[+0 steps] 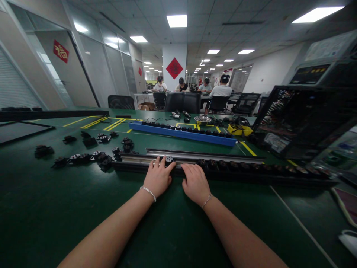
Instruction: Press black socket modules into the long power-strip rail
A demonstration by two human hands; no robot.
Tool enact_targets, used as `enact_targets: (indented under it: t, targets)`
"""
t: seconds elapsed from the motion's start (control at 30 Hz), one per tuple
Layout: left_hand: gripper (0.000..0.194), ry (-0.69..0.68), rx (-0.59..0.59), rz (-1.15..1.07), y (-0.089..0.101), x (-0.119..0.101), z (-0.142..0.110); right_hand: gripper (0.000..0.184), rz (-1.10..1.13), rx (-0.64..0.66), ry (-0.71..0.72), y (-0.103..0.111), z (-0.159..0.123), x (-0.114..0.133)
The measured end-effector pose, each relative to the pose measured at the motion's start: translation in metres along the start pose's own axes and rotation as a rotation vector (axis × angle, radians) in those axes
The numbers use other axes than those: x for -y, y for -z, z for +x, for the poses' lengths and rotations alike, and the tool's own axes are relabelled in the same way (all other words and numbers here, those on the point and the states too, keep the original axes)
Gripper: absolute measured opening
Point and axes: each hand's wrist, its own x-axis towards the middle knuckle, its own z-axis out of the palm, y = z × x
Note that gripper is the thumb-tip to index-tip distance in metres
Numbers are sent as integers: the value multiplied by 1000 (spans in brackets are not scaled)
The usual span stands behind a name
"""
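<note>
A long black rail [240, 169] lies across the green table [55, 208], with a row of small black parts set along its right half. My left hand [158, 177] rests on the rail's left part, fingers stretched over a small black and silver part [169, 160]. My right hand [195, 182] lies just beside it on the rail, fingers curled down onto its top; what they press on is hidden. A silver rail [203, 153] lies right behind the black one.
Several loose black parts [97, 156] are scattered at the left. A blue rail [181, 132] with black parts lies farther back, near a metal bowl [202, 119] and yellow tray [240, 129]. A black mesh case [301, 119] stands at right. Several people sit at a far table [192, 89].
</note>
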Motion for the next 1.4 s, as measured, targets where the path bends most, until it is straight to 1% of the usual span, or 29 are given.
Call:
enact_targets:
  t: [0.1,0.3,0.53,0.83,1.0,1.13,1.4]
  targets:
    - [63,2,4,-5,-2,2,0,48,2,-2,-2,-1,0,0]
    - [52,47,7,7,-2,2,0,48,-8,7,-2,0,0,0]
    - [44,100,-5,-27,6,5,0,47,-22,7,-1,1,0,1]
    - [43,157,-14,-26,10,10,1,47,-10,12,-5,1,1,0]
    - [44,171,-12,-36,15,17,3,47,-17,11,-4,1,1,0]
    - [43,201,20,-36,19,26,4,47,-18,11,-4,1,1,1]
    - [43,248,39,-26,21,37,4,48,-16,15,1,0,0,-1]
